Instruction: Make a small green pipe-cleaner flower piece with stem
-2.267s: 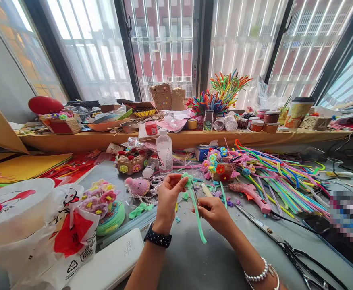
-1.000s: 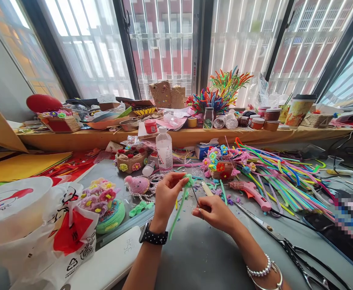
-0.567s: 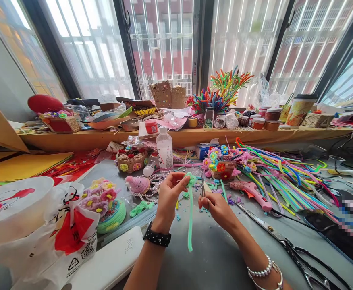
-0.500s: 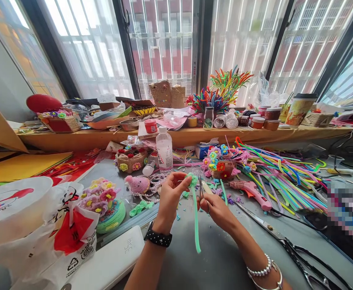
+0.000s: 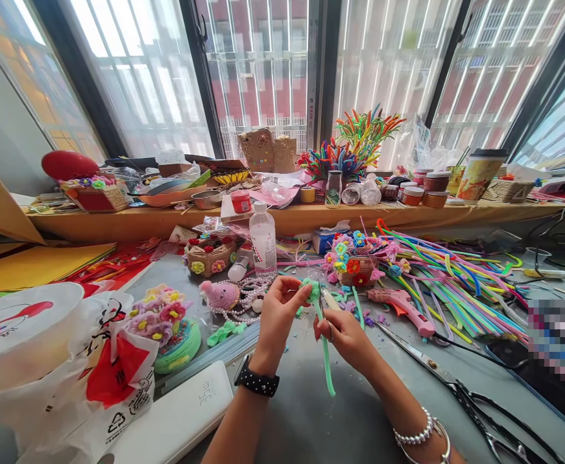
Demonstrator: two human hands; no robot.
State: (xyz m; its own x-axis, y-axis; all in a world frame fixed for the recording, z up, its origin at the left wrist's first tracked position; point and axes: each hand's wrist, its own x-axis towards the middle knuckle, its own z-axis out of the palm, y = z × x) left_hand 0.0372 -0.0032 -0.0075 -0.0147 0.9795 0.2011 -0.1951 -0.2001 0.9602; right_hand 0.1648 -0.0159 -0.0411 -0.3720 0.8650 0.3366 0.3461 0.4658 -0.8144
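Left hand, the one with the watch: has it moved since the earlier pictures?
Yes, slightly. Judged against the upright bottle, the left hand has shifted toward the right of the picture, away from the bottle.

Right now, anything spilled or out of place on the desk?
Purple fluff scraps lie scattered on the grey table, likely trimmings. A small bottle lies on its side beside the upright bottle, perhaps knocked over.

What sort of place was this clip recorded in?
Probably a craft workspace, at a cluttered table by windows: a pink glue gun, a spread of loose pipe cleaners and a basket trimmed with fuzzy flowers point to handmade decorations.
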